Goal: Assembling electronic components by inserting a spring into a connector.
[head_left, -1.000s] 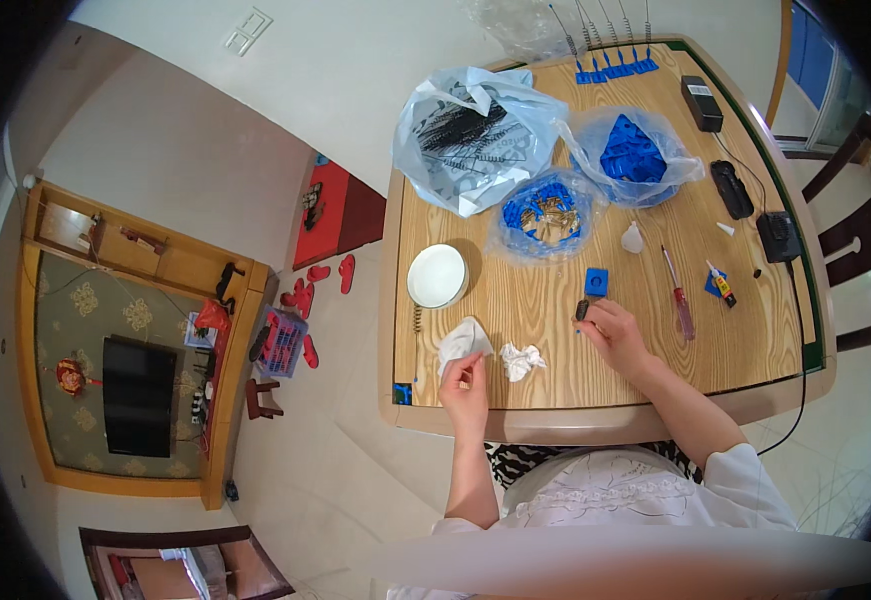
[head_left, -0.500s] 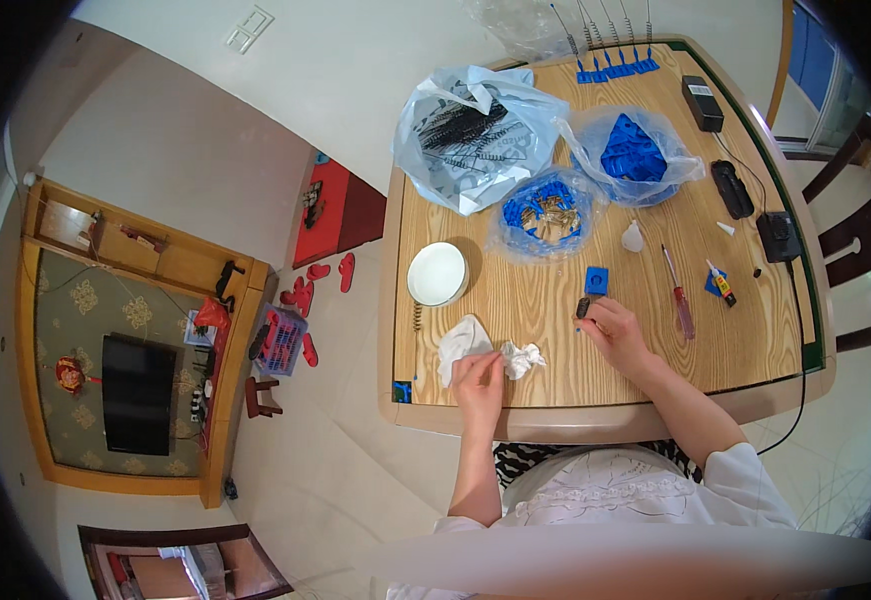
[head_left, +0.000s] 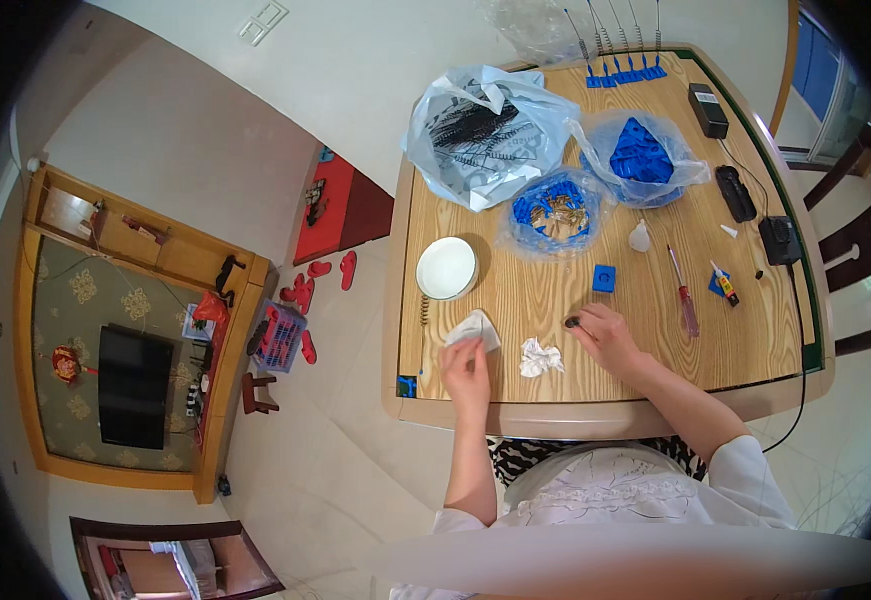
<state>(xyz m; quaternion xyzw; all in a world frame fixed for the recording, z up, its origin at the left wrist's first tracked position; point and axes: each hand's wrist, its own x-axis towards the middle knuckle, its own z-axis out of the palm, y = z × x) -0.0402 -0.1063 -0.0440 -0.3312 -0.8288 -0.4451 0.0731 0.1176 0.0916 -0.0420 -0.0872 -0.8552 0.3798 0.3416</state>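
Observation:
My left hand [head_left: 467,371] is closed, its fingertips pinched at the near edge of a white cloth [head_left: 479,327] lying on the table. My right hand [head_left: 608,338] grips a short dark cylindrical piece [head_left: 572,322] between thumb and fingers, a little above the tabletop. Between the two hands lies a crumpled white tissue [head_left: 541,358]. Just beyond my right hand sits a small blue block [head_left: 604,278] with a round hole in its top. A coil spring [head_left: 425,310] rests left of the cloth, near a white bowl [head_left: 448,268].
Farther back stand a bag of black springs [head_left: 431,165], a bag of blue parts [head_left: 644,150] and a bag of brass-coloured pieces [head_left: 571,222]. To the right lie a screwdriver [head_left: 688,310], a glue tube [head_left: 726,285] and a corded black adapter [head_left: 781,240]. Blue clips with springs [head_left: 626,76] line the far edge.
My left hand has moved left, away from the crumpled tissue and onto the white cloth. My right hand has shifted slightly left and turned the dark piece. The view has shifted a little.

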